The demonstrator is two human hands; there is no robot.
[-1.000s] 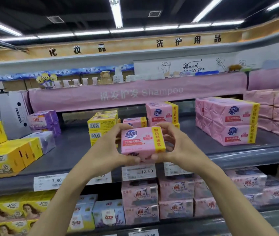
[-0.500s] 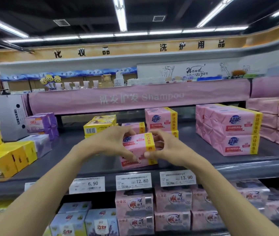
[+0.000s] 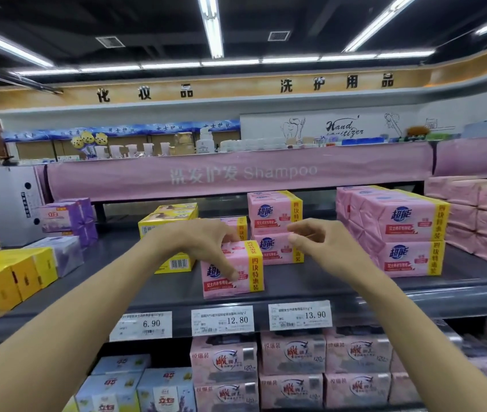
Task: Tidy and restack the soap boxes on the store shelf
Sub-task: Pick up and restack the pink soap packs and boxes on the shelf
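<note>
The left hand (image 3: 203, 242) grips a pink four-bar soap pack (image 3: 249, 267), fingers over its top and thumb on its front. The pack stands upright near the front edge of the grey shelf (image 3: 310, 282), above the 12.80 price tag (image 3: 222, 321). The right hand (image 3: 319, 242) hovers just right of it with loosely curled fingers, holding nothing, in front of a stack of two matching packs (image 3: 275, 215).
</note>
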